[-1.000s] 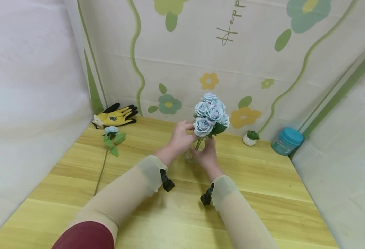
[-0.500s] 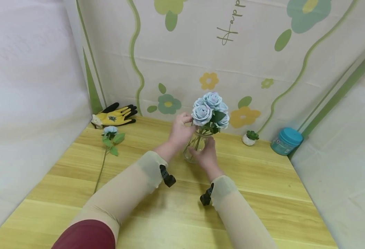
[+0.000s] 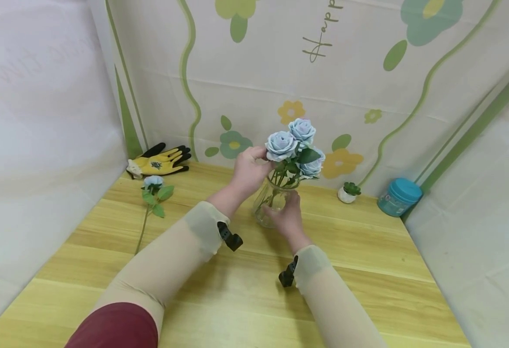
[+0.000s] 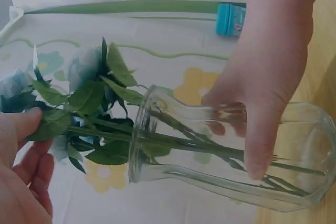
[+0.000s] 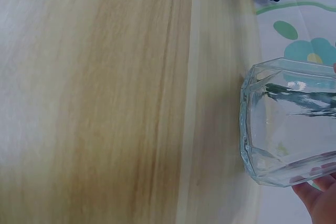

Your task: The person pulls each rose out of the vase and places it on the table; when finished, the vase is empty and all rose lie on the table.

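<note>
A clear glass vase (image 3: 261,205) stands upright on the wooden table, holding several light-blue artificial roses (image 3: 282,145) with green leaves. My right hand (image 3: 289,217) grips the vase's side, thumb in front and fingers behind, as the left wrist view shows. Up at the blooms, my left hand (image 3: 250,171) pinches the roses at a leaf (image 4: 50,125) below the flower heads. The green stems (image 4: 205,145) run down through the vase mouth to near its base. In the right wrist view the vase's faceted base (image 5: 249,124) shows, with a few of my right fingertips under its side.
A single blue rose (image 3: 153,182) with a long stem lies on the table (image 3: 346,285) at the left. Behind it are yellow-and-black gloves (image 3: 161,162). To the right stand a small potted succulent (image 3: 348,192) and a teal-lidded jar (image 3: 400,197). Printed fabric walls surround the table.
My left hand has moved up and slightly left, and the roses have risen and spread, showing more of the vase mouth and stems. My right hand stays on the vase.
</note>
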Demonstrator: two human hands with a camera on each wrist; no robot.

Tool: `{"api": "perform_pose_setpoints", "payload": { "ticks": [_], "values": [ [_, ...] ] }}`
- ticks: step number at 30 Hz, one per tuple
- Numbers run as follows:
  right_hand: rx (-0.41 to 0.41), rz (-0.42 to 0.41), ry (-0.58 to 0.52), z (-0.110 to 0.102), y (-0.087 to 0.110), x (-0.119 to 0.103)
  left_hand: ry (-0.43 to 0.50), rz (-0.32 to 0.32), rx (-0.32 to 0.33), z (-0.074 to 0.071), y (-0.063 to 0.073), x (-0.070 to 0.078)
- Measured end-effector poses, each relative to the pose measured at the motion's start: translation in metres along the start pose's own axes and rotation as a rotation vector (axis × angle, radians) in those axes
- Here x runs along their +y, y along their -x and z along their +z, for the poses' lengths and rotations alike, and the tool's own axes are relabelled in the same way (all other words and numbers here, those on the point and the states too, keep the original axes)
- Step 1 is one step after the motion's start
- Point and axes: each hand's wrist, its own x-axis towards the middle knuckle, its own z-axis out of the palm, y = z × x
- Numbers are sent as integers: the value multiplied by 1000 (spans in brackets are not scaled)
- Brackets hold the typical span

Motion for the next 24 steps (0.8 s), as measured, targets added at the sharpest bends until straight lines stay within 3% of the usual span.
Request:
{"api": "perform_pose_setpoints", "payload": {
  "ticks": [4, 7, 10, 16, 20, 24],
  "values": [
    [2, -3, 9, 0, 0, 0, 19, -157, -93, 1, 0, -3],
    [7, -3, -3, 0, 0, 0, 5, -203, -136, 3, 2, -9],
    [7, -5, -28, 0, 0, -1, 20, -189, -119, 5, 2, -12],
    [4, 1, -34, 1, 0, 0, 6, -64, -1, 2, -3, -3],
    [4, 15, -23, 1, -2, 1, 15, -74, -51, -2, -6, 4],
    [-3, 24, -16, 1, -2, 2, 41, -136, -117, -4, -6, 5]
  ]
}}
